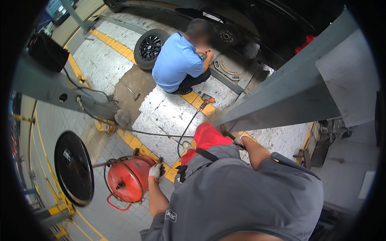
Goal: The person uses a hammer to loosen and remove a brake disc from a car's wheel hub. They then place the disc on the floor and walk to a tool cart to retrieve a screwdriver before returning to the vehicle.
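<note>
Beside the grey lift post [277, 98], someone in a grey shirt [249, 188] is standing with both arms lowered. The gloved left hand [156, 171] is curling round a short dark handle [160, 160] at the right edge of a red tank [126, 180]; the tank is sitting on the floor to the left, probably to keep that handle within easy reach. The gloved right hand [240, 141] is hanging by a dark metal piece [227, 132] near the post's foot; I cannot tell whether its fingers are gripping it. An impact wrench [206, 101] is lying on yellow tiles, perhaps for the crouching co-worker [177, 62] to reach. A pale sheet [349, 76] is hanging on the post, showing no legible print; a white emblem [171, 215] is marking the grey sleeve.
</note>
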Motion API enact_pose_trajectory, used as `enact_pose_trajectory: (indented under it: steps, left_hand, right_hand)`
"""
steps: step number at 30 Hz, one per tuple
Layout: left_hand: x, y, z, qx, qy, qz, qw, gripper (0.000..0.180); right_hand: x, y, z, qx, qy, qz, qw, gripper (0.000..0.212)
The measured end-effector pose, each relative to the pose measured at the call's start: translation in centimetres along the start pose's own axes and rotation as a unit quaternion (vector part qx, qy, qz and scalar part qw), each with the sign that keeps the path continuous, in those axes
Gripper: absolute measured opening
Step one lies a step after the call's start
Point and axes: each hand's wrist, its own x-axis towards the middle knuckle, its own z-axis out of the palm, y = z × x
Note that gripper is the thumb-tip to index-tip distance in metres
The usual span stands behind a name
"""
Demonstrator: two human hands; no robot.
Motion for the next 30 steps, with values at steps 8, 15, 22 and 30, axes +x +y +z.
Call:
enact_pose_trajectory:
  steps: [8, 15, 22, 30]
  left_hand:
    - [6.3, 9.1, 0.2, 0.091, -0.088, -0.005, 0.992, 0.030]
    - [9.7, 13.4, 1.7, 0.149, -0.079, -0.062, 0.984, 0.028]
    - [13.7, 22.3, 7.0, 0.129, -0.094, -0.082, 0.984, 0.029]
    - [17.8, 35.0, 16.5, 0.175, -0.132, -0.003, 0.976, 0.030]
  right_hand:
    - [-1.0, -6.8, 0.0, 0.135, 0.058, -0.027, 0.989, 0.036]
    - [2.0, -13.1, -4.4, 0.051, 0.089, -0.048, 0.994, 0.043]
    - [6.9, -18.5, -11.4, 0.006, 0.092, -0.080, 0.993, 0.054]
    - [10.7, -21.2, -17.7, 0.089, 0.147, -0.070, 0.983, 0.051]
